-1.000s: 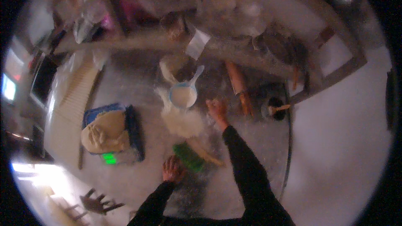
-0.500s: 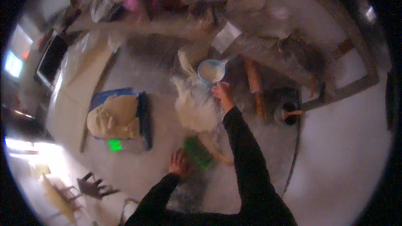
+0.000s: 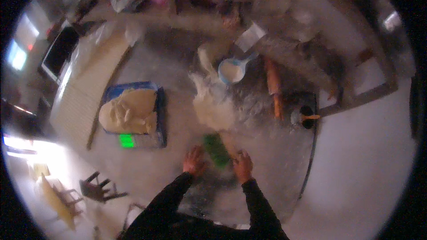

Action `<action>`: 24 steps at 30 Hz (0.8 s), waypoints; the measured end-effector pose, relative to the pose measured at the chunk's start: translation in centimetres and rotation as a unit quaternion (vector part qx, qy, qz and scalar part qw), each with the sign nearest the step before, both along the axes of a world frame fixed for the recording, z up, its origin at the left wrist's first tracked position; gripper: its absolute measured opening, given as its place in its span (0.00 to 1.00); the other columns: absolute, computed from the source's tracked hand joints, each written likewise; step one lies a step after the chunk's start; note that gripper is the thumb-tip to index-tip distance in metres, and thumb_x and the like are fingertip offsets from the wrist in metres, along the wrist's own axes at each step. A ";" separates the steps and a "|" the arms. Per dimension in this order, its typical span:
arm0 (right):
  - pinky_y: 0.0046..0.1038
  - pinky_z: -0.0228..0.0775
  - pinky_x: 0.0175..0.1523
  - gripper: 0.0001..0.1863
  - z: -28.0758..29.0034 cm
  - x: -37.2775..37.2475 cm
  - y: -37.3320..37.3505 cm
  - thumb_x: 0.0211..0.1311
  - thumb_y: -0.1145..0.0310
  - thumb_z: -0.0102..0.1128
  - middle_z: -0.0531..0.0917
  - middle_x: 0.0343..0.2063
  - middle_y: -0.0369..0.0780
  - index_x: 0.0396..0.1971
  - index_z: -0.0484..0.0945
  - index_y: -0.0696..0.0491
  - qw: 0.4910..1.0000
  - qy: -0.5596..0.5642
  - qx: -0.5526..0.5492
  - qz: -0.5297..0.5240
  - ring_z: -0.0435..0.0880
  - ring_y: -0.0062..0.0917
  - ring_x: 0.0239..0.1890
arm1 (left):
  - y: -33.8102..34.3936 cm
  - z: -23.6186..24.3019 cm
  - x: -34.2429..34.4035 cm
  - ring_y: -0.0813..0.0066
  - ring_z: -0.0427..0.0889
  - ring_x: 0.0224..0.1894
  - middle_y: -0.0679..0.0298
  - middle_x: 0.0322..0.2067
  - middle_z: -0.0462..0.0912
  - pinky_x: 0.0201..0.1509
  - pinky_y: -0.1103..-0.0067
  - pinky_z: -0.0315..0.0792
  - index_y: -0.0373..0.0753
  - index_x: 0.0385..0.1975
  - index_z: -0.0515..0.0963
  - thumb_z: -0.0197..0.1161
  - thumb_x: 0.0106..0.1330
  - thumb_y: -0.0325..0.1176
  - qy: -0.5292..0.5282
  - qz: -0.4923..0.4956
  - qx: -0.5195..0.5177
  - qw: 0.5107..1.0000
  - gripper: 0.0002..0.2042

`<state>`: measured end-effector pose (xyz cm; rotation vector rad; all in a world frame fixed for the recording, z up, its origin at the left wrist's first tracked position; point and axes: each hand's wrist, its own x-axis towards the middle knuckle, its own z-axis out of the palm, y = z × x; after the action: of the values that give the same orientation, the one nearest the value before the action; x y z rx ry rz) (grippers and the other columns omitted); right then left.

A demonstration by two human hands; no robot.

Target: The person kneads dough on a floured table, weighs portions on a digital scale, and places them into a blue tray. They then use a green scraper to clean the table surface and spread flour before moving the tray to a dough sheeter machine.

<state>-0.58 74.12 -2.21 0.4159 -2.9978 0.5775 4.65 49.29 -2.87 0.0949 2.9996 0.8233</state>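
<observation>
My left hand [image 3: 194, 162] rests on the worktable with its fingers spread, left of a green block-shaped tool [image 3: 216, 150], whose exact kind is blurred. At the lower right end of a pale dough strip [image 3: 228, 145] is my right hand [image 3: 243, 167], fingers stretched forward; whether they touch the strip is unclear. Beyond them a pile of flour [image 3: 213, 112] lies spread on the table. A light blue handled bowl [image 3: 231, 71] with white powder stands behind that pile.
Left, a large dough lump [image 3: 129, 113] lies on a blue scale with a lit green display [image 3: 126, 140]. A ridged board [image 3: 86, 102] lies farther left. To the right are a rolling pin [image 3: 273, 84] and a dark container [image 3: 307, 117] with an orange handle. A stool [image 3: 98, 188] stands lower left.
My right hand has drawn back from beside the blue bowl to the near end of the dough strip. My left hand stays beside the green tool. The whole view has shifted slightly.
</observation>
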 end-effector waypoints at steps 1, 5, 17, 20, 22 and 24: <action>0.35 0.71 0.40 0.16 0.8 -0.4 0.3 0.50 0.64 0.60 0.75 0.37 0.47 0.37 0.73 0.58 0.996 -0.090 -0.013 -0.006 0.77 0.36 0.36 | 0.1 0.3 -0.1 0.54 0.54 0.63 0.55 0.61 0.57 0.62 0.55 0.50 0.41 0.56 0.64 0.55 0.57 0.49 -0.007 0.002 -0.003 1.000 0.29; 0.29 0.74 0.33 0.10 5.2 -0.3 0.2 0.55 0.67 0.57 0.77 0.28 0.42 0.34 0.73 0.56 0.783 -0.460 -0.395 -0.138 0.78 0.30 0.23 | -0.6 -1.1 0.0 0.54 0.55 0.62 0.56 0.61 0.57 0.62 0.57 0.49 0.40 0.56 0.64 0.54 0.57 0.52 0.012 -0.004 -0.013 1.000 0.30; 0.28 0.73 0.28 0.12 3.3 -16.9 -24.8 0.55 0.68 0.54 0.78 0.25 0.39 0.35 0.72 0.60 0.633 -0.382 -0.669 -0.079 0.79 0.25 0.25 | 0.3 -0.9 -1.1 0.55 0.59 0.60 0.57 0.57 0.62 0.57 0.53 0.53 0.48 0.52 0.68 0.55 0.56 0.47 -0.043 -0.054 -0.077 0.995 0.24; 0.28 0.69 0.24 0.13 2.3 -17.5 -29.6 0.54 0.65 0.54 0.78 0.24 0.40 0.32 0.71 0.60 0.589 -0.360 -0.713 -0.124 0.77 0.25 0.23 | -1.5 -5.0 1.0 0.55 0.58 0.61 0.58 0.58 0.61 0.55 0.52 0.55 0.47 0.53 0.68 0.56 0.55 0.46 0.054 0.011 -0.058 0.997 0.24; 0.27 0.67 0.23 0.13 -1.0 -20.3 -26.0 0.54 0.64 0.54 0.78 0.24 0.40 0.30 0.71 0.60 0.652 -0.286 -0.676 -0.189 0.77 0.25 0.22 | 0.1 -4.0 0.0 0.54 0.58 0.61 0.58 0.59 0.61 0.55 0.53 0.55 0.46 0.54 0.66 0.56 0.55 0.46 0.061 -0.018 -0.006 0.998 0.26; 0.25 0.66 0.23 0.12 -0.7 -19.8 -25.9 0.53 0.63 0.54 0.77 0.23 0.40 0.29 0.70 0.58 0.674 -0.292 -0.658 -0.163 0.76 0.25 0.23 | -1.0 -2.5 0.6 0.54 0.57 0.61 0.58 0.59 0.61 0.55 0.53 0.56 0.46 0.56 0.65 0.56 0.55 0.46 0.034 0.001 0.004 0.999 0.27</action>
<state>-20.35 48.18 -2.93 -0.4921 -1.9532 2.7778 5.26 48.31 -5.35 0.1229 3.0598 0.8485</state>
